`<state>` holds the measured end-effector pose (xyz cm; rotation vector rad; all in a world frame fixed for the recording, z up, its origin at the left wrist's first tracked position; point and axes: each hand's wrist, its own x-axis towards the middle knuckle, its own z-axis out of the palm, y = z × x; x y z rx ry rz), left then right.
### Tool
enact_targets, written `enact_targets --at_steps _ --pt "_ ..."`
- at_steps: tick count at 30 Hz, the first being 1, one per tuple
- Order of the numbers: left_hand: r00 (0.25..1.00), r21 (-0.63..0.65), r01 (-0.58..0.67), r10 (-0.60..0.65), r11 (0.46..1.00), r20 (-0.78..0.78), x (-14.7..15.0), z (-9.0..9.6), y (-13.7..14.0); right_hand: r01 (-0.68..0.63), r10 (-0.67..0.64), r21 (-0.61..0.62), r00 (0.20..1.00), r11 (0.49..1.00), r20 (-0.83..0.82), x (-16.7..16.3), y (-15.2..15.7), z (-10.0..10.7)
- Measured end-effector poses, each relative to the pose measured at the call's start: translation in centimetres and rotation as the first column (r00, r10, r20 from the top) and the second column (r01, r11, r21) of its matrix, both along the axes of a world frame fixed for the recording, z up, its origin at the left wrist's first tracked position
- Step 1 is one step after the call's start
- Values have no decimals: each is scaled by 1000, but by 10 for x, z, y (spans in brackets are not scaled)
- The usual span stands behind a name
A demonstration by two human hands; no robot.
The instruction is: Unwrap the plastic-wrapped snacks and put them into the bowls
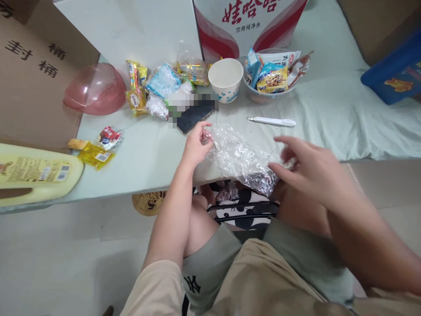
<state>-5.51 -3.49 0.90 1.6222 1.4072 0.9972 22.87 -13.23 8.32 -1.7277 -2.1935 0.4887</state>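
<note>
Film (pixel 238 151) lay crumpled at the frame's centre, overhanging the table (pixel 154 149); the left hand (pixel 196 142) seemed to pinch its left end, while the right hand (pixel 305 166), thumb and fingers spread wide, hung by its right, contact unclear. Work looked partway: one end held, the other not visibly taken up, the knife (pixel 272 121) lying right of centre below the bowl (pixel 268 96).

A pale green cloth (pixel 332 131) covers the table (pixel 148 151), rumpled toward the right. Below, the pale floor (pixel 75 250) seems tiled, though blur leaves doubt. Soft light casts a dim shadow (pixel 115 276) there.
</note>
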Motion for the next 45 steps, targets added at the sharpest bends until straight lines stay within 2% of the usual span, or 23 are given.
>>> enact_targets --at_steps 2,3,5,7,8,9,10,12,14,15,17,19,22,24,28,30,33,36,38,41,45 --pt "991 -32 72 -68 997 118 4 3 2 -74 78 43 991 996 -104 -17 40 -8" --pt "981 -58 102 -91 993 170 4 5 2 -127 129 22 981 992 -143 -25 57 -15" --pt "961 -109 115 -83 987 264 2 11 4 -248 219 -114 951 962 -220 -37 83 -27" --pt "928 -138 56 0 989 374 -1 18 5 -373 258 -271 889 887 -379 -46 94 -35" --pt "902 -149 18 48 989 429 -2 22 6 -407 225 -316 847 857 -481 -49 95 -38" --pt "879 -166 -5 84 986 470 -3 25 6 -406 153 -336 800 850 -580 -51 95 -40" --pt "864 -190 0 96 982 494 -2 27 6 -365 54 -344 749 865 -660 -54 95 -41" --pt "864 -263 109 39 959 503 2 27 6 -204 -153 -363 647 909 -747 -59 95 -43" --pt "870 -343 229 -34 911 491 9 22 6 -91 -281 -401 574 912 -769 -62 97 -45" --pt "873 -376 254 -43 891 487 13 18 6 -78 -308 -418 557 905 -771 -63 98 -46" --pt "894 -415 209 -1 885 448 20 9 8 -108 -304 -435 568 894 -765 -61 100 -47" --pt "929 -387 101 53 917 367 24 3 12 -132 -267 -436 623 890 -735 -54 99 -49" --pt "974 -313 30 42 949 222 25 1 16 -88 -200 -382 732 920 -651 -42 95 -49" --pt "978 -333 48 23 942 207 23 4 15 -67 -153 -307 755 949 -637 -35 91 -49" --pt "896 -379 148 39 913 443 16 13 6 -129 5 -105 656 986 -755 -27 84 -51" --pt "842 -406 232 27 884 539 10 16 3 -188 99 -18 594 982 -798 -24 85 -54" --pt "809 -479 289 56 829 585 3 18 6 -292 189 28 541 956 -819 -18 90 -60" --pt "819 -545 271 108 793 564 1 15 14 -328 244 57 566 943 -788 -12 97 -65" --pt "843 -568 248 114 785 525 4 10 19 -311 310 138 618 940 -722 -10 99 -69" --pt "896 -524 149 109 839 430 10 1 24 -277 385 271 739 922 -552 -6 102 -77" --pt "948 -338 18 92 941 304 14 -8 26 -262 370 312 855 913 -363 -4 101 -83"
